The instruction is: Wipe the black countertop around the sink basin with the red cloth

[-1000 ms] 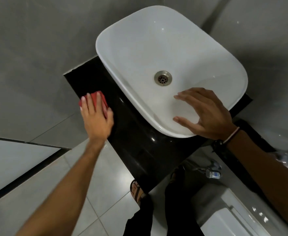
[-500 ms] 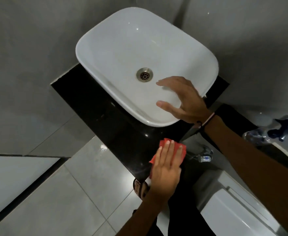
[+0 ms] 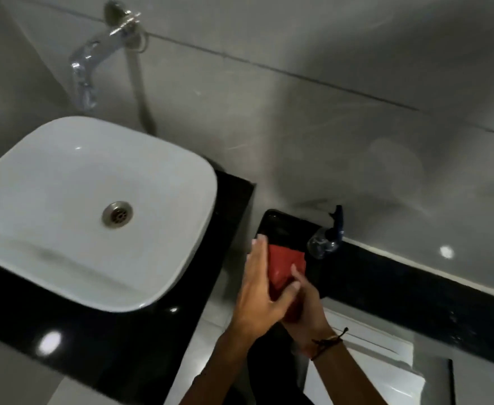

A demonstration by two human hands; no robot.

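Both hands meet off the counter [image 3: 117,331], right of the basin [image 3: 64,176]; left hand [image 3: 258,299] and right hand [image 3: 307,305] clasp the cloth [image 3: 283,266] between them; it looks soft, light, best bunched in the palm.

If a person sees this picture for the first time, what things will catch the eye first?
First the white sink basin, large at the left on the black countertop, with a chrome tap on the wall above it. Next the red cloth, the only bright colour, held between the left hand and the right hand right of the basin, off the countertop.
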